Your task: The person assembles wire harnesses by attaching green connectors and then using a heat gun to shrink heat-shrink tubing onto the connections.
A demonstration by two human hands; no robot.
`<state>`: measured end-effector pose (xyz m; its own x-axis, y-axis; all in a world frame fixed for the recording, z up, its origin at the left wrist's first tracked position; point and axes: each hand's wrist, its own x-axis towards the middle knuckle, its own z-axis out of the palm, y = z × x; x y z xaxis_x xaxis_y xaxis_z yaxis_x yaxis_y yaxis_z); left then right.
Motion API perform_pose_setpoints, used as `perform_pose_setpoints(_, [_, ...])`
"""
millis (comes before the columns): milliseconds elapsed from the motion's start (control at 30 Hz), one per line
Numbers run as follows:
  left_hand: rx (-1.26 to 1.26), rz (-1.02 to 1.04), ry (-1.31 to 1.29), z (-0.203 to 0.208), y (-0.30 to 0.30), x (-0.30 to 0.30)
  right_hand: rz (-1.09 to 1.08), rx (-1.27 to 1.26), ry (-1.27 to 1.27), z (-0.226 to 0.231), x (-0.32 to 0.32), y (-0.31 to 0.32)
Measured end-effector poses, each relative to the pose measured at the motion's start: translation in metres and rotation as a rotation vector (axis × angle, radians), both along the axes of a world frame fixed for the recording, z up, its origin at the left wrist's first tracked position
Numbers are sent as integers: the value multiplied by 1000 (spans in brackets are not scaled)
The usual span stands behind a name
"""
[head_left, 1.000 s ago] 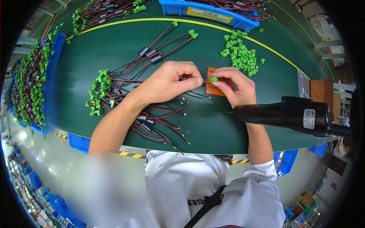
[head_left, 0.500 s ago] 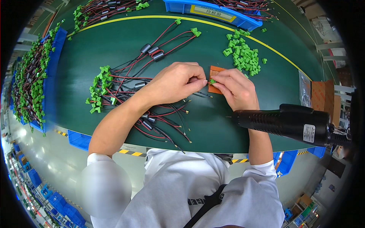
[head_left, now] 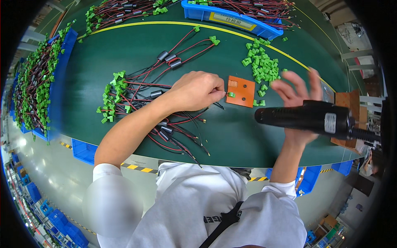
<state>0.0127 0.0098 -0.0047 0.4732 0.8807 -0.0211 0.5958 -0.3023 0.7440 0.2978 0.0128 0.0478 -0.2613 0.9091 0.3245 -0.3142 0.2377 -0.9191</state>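
Observation:
My left hand (head_left: 202, 91) is closed in a pinch on a thin wire at the left edge of an orange block (head_left: 249, 93). Seated in that block is a green terminal connector (head_left: 231, 95), right beside my left fingertips, which partly hide the wire. My right hand (head_left: 298, 91) is open with its fingers spread, right of a pile of green connectors (head_left: 264, 66). A black electric screwdriver (head_left: 297, 117) hangs in front of the right palm and covers part of it; the hand does not visibly grip it.
Red and black wire leads with dark cylinders (head_left: 167, 130) lie under and around my left forearm, several ending in green connectors (head_left: 113, 95). A blue bin (head_left: 231, 18) of leads stands at the back, another blue bin (head_left: 62, 74) at the left. A cardboard box (head_left: 345, 101) sits far right.
My right hand has let go of the green connector at the orange block and moved right, opening its fingers behind the screwdriver. The block is now uncovered. My left hand stays nearly in place.

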Motion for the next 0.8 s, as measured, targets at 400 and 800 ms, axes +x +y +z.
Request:
perform_pose_setpoints(400, [69, 28, 1, -2, -2, 4, 20, 256, 208, 13, -73, 11])
perform_pose_setpoints(800, [73, 25, -33, -6, -2, 2, -44, 207, 174, 5, -89, 15])
